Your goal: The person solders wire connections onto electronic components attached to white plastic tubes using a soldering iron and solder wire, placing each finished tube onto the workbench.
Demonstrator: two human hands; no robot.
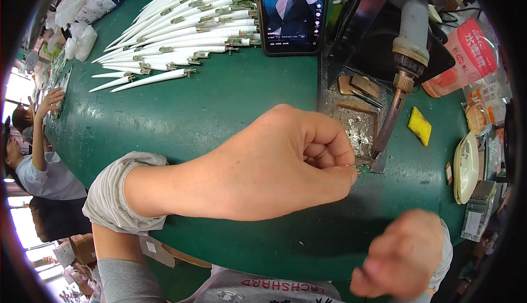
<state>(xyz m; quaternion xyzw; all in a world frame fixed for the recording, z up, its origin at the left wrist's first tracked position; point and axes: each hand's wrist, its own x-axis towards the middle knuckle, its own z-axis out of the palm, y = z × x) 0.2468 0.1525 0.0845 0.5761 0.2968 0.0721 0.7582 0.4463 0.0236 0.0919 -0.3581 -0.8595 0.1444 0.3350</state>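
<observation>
My left hand [274, 166] reaches across the bench, thumb and forefinger pinched on a small green circuit board [360, 168]; most of the board is hidden by the fingers. The board's free end is right by the tip of a soldering iron [405, 78], which slants down from above in a mount. Under the iron lies a metal solder tray [354, 127] with silvery solder bits. At the lower right, near the bench's front edge, my right hand [403, 253] is smeared by motion, its fingers curled in; whether it holds anything cannot be made out.
Many white pointed sticks [181, 34] with small green boards at their ends fan out at the back left. A phone [291, 12] stands behind. To the right are a yellow sponge [419, 126], a pink pouch [464, 56] and a pale dish [466, 168]. Another person [46, 166] works at far left.
</observation>
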